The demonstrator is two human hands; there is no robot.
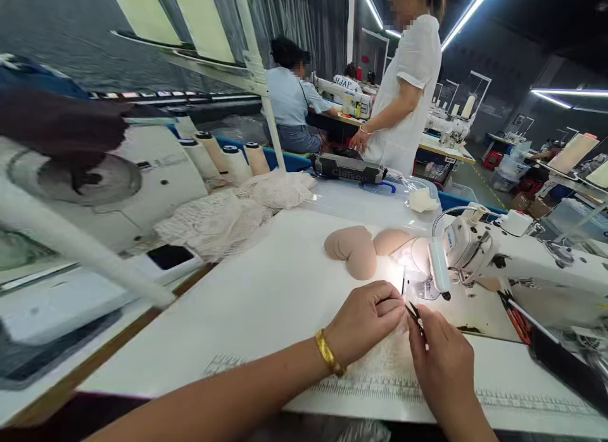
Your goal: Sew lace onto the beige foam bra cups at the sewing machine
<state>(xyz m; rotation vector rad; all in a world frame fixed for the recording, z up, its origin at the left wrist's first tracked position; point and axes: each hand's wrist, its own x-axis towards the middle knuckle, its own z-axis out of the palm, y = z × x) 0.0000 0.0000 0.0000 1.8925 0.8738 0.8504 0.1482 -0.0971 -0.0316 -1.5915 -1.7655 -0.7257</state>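
Note:
My left hand (363,316), with a gold bracelet at the wrist, pinches the edge of a pale, sheer lace fabric (387,361) that hangs over the table's front part. In my right hand (444,363) are small dark thread snips (415,315), their points close to the left fingertips. Both hands are just in front of the lit needle area of a white sewing machine (513,258). Beige-pink moulded cups (354,247) lie on the white tabletop (247,303) behind my left hand. Exactly what the snips' tips touch is too small to tell.
Pale lace pieces (218,223) are heaped at the left, near thread cones (237,163) and another machine (142,182). Red-handled scissors (517,318) lie at the right. A person in white (403,106) stands behind the table; another in light blue (292,100) sits farther back.

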